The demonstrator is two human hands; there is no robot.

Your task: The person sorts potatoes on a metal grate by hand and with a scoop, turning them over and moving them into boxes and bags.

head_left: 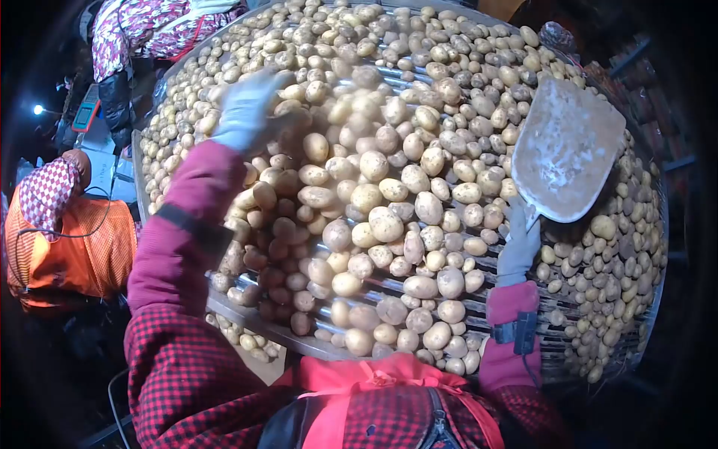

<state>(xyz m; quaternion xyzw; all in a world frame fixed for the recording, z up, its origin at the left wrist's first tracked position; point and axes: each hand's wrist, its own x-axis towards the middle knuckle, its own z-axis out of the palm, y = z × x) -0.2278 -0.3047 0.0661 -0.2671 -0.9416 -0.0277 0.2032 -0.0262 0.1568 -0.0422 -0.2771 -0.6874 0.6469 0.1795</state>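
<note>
My left hand (250, 108), in a pale grey glove, is over the potatoes (374, 224) at the upper left. It is blurred by motion, but its fingers look stretched out and apart, with no held thing visible. Low at the right, my right hand (520, 243), also gloved, is closed round the short handle of a flat, wide scoop (565, 150). The scoop's worn grey blade points up and away, above the potatoes. The potatoes are yellow-brown, some dusty, of mixed sizes; several in the middle are smeared by motion.
The potatoes lie on a broad table of metal bars (404, 78) with a raised metal rim (292, 340). At the left is a person in an orange garment (82, 254); another person's patterned sleeve (149, 30) is at the upper left. A white box (108, 172) stands between them.
</note>
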